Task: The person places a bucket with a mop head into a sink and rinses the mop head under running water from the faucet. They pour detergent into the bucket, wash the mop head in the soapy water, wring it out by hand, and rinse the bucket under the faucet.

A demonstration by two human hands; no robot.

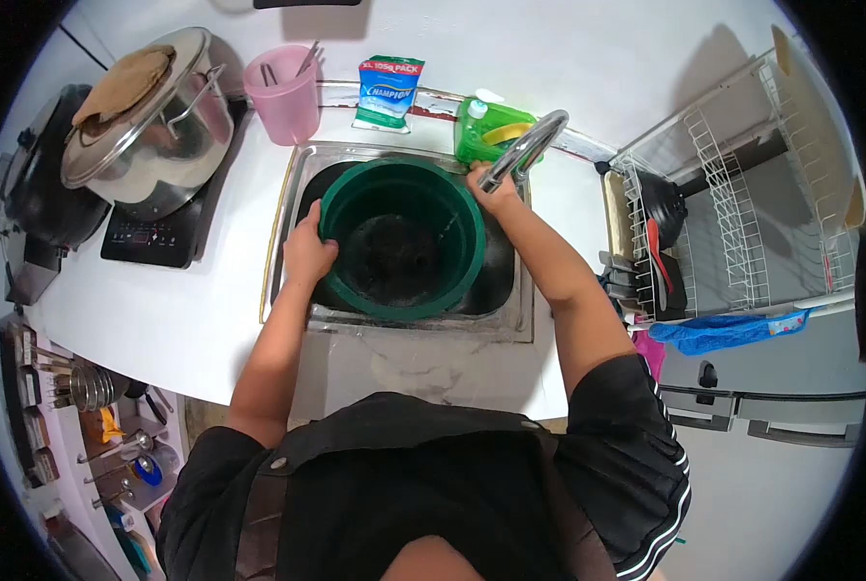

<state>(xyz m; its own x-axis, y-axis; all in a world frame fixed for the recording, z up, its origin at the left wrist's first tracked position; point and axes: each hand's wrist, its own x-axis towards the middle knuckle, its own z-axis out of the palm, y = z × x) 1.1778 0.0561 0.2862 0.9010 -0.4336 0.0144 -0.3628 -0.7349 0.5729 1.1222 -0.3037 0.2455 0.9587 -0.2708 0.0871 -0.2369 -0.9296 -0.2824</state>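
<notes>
A dark green round basin [402,308] sits in the metal sink [525,324]; its inside looks dark, and I cannot tell how much water is in it. On its left rim, my left hand [309,250] is closed, with the thumb over the edge and the fingers outside. My right hand [494,197] is at the upper right rim, its fingers bent against the basin and partly hidden by the chrome faucet [530,150]. The faucet's curved spout comes over that hand. Behind it stands a green dish soap bottle [474,136] beside something yellow.
A pink cup [283,102] with utensils and a Champion detergent pack [388,92] stand behind the sink. To the left, a steel pot [162,126] rests on a black induction cooker [152,237]. A white wire dish rack [728,213] is at the right, with a blue cloth [724,332] below.
</notes>
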